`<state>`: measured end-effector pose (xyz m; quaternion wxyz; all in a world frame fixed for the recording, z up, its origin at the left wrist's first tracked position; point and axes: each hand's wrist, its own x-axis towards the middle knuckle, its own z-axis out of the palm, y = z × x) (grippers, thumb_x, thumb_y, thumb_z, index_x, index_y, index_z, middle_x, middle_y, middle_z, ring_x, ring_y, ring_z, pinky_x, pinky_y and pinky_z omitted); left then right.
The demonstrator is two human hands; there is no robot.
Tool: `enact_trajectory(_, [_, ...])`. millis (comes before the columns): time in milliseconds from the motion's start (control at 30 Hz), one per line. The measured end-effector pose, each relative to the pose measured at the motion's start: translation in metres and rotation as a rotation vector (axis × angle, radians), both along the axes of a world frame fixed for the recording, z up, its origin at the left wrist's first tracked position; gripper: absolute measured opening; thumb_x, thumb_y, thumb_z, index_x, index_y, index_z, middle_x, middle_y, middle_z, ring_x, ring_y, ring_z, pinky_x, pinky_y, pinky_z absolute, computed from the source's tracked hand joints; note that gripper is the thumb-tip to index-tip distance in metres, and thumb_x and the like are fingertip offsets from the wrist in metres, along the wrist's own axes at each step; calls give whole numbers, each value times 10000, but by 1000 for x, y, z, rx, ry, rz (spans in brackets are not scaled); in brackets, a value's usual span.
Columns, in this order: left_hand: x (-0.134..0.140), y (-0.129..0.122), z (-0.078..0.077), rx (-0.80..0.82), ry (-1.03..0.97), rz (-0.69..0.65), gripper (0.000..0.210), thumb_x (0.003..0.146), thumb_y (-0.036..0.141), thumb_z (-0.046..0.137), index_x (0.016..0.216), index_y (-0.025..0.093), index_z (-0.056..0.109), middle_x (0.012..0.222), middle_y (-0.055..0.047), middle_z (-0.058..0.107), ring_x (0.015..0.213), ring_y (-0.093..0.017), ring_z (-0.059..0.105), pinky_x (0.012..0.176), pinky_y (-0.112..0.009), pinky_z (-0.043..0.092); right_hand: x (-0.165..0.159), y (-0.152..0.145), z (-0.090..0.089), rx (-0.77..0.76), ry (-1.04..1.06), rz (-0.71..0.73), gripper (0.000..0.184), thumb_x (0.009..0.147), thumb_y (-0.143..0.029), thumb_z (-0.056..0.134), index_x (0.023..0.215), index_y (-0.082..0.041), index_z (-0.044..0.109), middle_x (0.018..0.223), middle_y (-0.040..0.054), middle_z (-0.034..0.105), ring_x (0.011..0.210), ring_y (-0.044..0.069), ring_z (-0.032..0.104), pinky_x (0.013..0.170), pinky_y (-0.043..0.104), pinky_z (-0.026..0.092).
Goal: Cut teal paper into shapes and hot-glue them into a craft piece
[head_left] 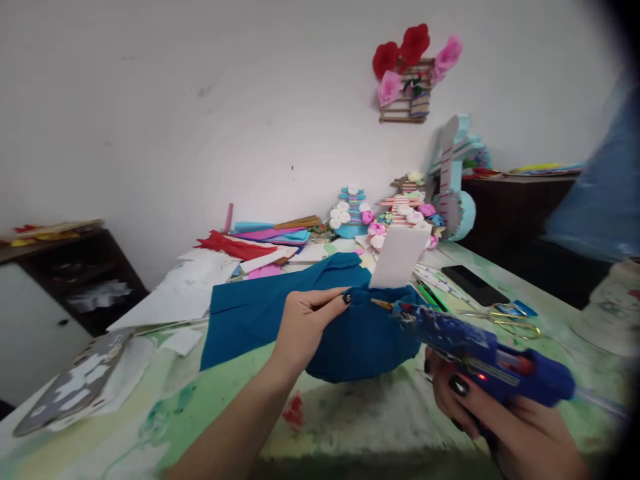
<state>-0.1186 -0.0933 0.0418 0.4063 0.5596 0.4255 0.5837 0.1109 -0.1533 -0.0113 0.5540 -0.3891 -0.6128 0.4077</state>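
My left hand [307, 320] pinches the top edge of a dark blue wrapped piece [367, 340] between thumb and fingers. From that piece a flat white strip [400, 257] sticks up, tilted to the right. My right hand [500, 407] is wrapped round the handle of a blue glue gun [460, 340], with a small red light lit on its side. The gun's nozzle points left, close to the blue edge beside my left fingertips; whether it touches cannot be told. A sheet of blue crepe paper [250, 307] stretches out behind my left hand.
Gold-handled scissors [515, 320], a black phone [475, 285] and several pens [433, 293] lie at the right. Coloured paper [270, 233] and flower-decorated crafts [353, 213] stand at the back. A grey board with white scraps [75, 390] is at the left.
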Motion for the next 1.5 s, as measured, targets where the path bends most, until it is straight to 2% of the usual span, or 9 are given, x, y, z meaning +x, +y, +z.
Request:
enact_trajectory(100, [-4,-1,-2,8,20,-19,194,709,288,739,894,235,760,917,-24,743,933,-227,688,789,-268,532,-14,9,10,-23,-29,118,213,882,-395,541,846,-187,565,513,-24,473,438,105,420,431,240,353])
enact_trajectory(200, [-7,0,-3,-8,39,-36,217,703,287,747,911,228,757,931,-28,742,923,-231,691,741,-257,543,-23,13,14,-13,-49,111,271,891,-411,524,731,-192,522,469,-38,425,427,100,401,429,236,329])
enact_trajectory(400, [-8,-2,-3,37,47,-64,173,714,217,734,877,268,762,898,11,747,893,-186,697,762,-223,542,-27,16,12,-26,-74,105,309,886,-444,519,714,-188,526,469,-41,425,417,95,384,416,234,306])
enact_trajectory(567, [-7,-3,-3,31,41,-66,180,707,202,735,875,260,764,888,4,750,882,-190,699,755,-232,550,-27,19,11,-46,-133,89,326,886,-460,512,714,-184,530,469,-41,421,423,94,390,417,229,308])
enact_trajectory(800, [-6,-6,-7,75,10,-56,153,682,226,757,832,200,755,841,-25,752,802,-172,701,700,-207,549,-29,16,20,-7,-200,36,410,873,-464,513,571,-198,437,461,-31,408,420,90,389,405,216,328])
enact_trajectory(933, [-6,-8,-8,70,24,-19,147,684,220,753,825,181,738,821,-31,748,785,-163,698,698,-199,547,-27,13,21,-30,-199,3,388,843,-482,547,597,-201,440,475,-35,403,421,90,375,384,209,320])
enact_trajectory(1133, [-3,-11,-6,78,44,35,140,675,210,748,806,166,723,808,-40,746,772,-173,700,699,-212,554,-18,13,16,-134,-217,31,361,828,-487,575,646,-202,449,527,-31,413,469,99,382,422,219,348])
enact_trajectory(1367, [0,-13,-6,100,31,51,144,669,202,750,799,170,698,808,-32,743,789,-165,700,725,-205,554,-19,12,23,-104,-236,-23,372,811,-488,579,604,-201,466,518,-25,397,462,101,358,401,218,333])
enact_trajectory(1500, [0,-13,-8,101,52,52,142,685,216,745,813,176,700,822,-31,741,803,-166,698,734,-206,551,-25,10,32,-26,-223,-103,383,758,-473,620,531,-205,467,471,-16,407,417,103,356,357,221,322])
